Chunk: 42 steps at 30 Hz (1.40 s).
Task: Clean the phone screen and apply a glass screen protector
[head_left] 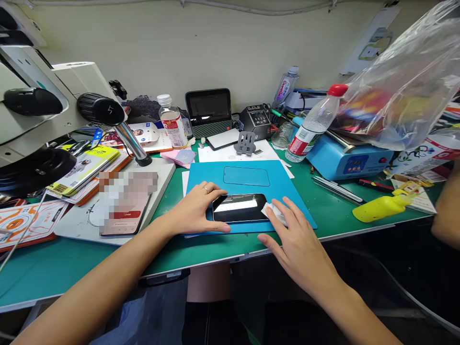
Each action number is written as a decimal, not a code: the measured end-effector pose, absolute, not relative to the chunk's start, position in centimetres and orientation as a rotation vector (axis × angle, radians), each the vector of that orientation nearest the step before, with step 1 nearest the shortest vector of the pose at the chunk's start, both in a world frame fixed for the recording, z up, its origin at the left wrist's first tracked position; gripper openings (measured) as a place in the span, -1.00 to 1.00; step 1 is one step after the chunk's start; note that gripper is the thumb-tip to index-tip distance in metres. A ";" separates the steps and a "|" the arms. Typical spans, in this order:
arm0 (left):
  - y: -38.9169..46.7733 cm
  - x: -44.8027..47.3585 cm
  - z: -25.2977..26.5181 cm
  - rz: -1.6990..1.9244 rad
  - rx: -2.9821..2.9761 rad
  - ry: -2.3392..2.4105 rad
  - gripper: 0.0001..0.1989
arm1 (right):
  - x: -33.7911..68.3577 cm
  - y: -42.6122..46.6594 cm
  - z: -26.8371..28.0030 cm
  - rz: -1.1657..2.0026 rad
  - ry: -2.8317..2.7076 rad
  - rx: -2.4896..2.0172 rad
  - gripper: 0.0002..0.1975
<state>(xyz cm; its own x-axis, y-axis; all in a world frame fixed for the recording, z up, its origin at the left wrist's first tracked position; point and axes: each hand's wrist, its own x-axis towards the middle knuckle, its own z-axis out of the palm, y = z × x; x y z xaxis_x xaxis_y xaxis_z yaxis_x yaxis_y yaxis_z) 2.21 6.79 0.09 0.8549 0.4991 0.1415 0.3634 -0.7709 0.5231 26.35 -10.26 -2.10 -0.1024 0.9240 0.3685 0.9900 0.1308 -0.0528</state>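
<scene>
A smartphone [239, 203] with a dark, glossy screen lies flat on a blue mat [201, 175]. My left hand [196, 208] wears a ring and holds the phone's left end, with the thumb along the near edge and the fingers at the far edge. Under the fingers of my right hand [296, 237], a white wipe [276, 212] is pressed at the phone's right end; part of it is hidden. Just behind the phone, a clear pane with a thin black phone-shaped outline [246, 176] rests on the mat.
A microscope [32, 120] stands at left, with a lit phone [125, 211] on its base. Bottles [311, 129], a blue device [341, 155] and a plastic bag [402, 91] crowd the right. Tweezers [338, 189] and a yellow bottle [377, 207] lie nearer. Another person's arm [447, 211] shows at far right.
</scene>
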 end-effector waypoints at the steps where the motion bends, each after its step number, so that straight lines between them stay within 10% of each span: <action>1: 6.8 2.2 0.1 0.370 2.542 0.635 -0.15 | 26.1 -10.5 -2.0 -0.306 -2.113 -1.856 -0.38; 24: 7.2 2.4 -0.3 0.421 2.503 0.586 -0.36 | 23.6 -8.1 -1.7 -0.116 -1.918 -1.623 -0.53; 29: 7.2 2.5 -0.2 0.406 2.505 0.589 -0.40 | 24.8 -8.5 -1.7 -0.050 -1.828 -1.671 -0.84; 42: 5.6 2.7 0.5 0.718 2.384 0.336 -0.61 | 21.2 -6.5 0.9 1.018 -1.135 -1.268 -0.76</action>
<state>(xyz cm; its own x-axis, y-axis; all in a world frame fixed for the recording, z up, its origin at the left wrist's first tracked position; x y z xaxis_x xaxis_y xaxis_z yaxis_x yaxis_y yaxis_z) 2.70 5.64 0.51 0.8198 0.3976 0.4120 0.0612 -0.7763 0.6274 21.18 -6.53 0.87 0.1719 0.9830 0.0645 0.0422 0.0581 -0.9974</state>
